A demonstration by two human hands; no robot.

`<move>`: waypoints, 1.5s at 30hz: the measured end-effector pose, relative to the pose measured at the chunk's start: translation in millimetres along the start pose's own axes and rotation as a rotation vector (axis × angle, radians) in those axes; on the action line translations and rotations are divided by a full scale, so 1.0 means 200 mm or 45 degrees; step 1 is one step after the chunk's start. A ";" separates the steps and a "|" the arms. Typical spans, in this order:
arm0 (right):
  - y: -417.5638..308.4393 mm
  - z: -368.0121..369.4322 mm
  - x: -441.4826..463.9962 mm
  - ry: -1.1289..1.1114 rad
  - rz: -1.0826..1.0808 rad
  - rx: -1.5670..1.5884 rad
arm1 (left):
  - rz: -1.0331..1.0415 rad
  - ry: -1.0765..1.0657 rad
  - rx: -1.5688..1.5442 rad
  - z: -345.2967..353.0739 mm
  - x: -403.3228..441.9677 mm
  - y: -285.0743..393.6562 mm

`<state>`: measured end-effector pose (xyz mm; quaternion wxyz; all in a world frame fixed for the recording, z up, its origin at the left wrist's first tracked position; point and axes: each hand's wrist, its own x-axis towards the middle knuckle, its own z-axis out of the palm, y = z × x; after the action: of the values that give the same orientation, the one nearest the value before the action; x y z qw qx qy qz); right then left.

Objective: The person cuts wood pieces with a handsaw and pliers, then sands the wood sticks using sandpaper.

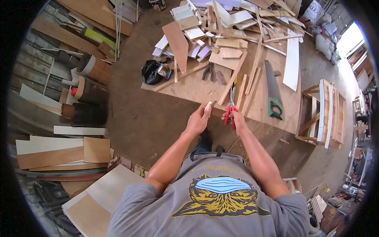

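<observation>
My right hand [235, 119] is closed around the red handles of a pair of snips [232, 103], whose metal jaws point away from me over the table edge. To its left, my left hand [198, 120] pinches a small thin piece [213, 103] that is too small to name. Both hands are at the near edge of the wooden worktable [185, 94]. Beyond them lie dark-handled pliers [208, 72] and several narrow wood strips [238, 77]. On the right of the table rests a handsaw [273, 89] with a green and black handle.
Wood offcuts [233, 19] are heaped at the table's back. A black plastic bag [151, 72] sits at its left corner. A wooden frame [323, 114] stands right of the table. Boards [51, 152] are stacked on the left, and a large panel [102, 197] lies near my left elbow.
</observation>
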<state>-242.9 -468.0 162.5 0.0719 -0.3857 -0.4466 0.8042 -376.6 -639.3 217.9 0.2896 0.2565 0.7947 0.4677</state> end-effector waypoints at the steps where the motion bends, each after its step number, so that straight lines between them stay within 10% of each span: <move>1: 0.02 -0.04 -0.07 0.039 -0.070 -0.070 | 0.006 -0.015 -0.077 0.00 -0.05 0.00; 16: -0.13 0.27 -0.84 0.101 -0.803 -1.444 | 0.147 0.225 -0.316 -0.19 -0.46 -0.06; 45: 0.13 1.07 -0.81 0.250 -0.874 -1.702 | 0.222 0.053 0.111 -0.95 -0.63 -0.29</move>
<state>-271.2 -699.5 296.1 0.1084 -0.2564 -0.9255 0.2568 -429.2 -862.4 268.2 0.2195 0.3273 0.7949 0.4613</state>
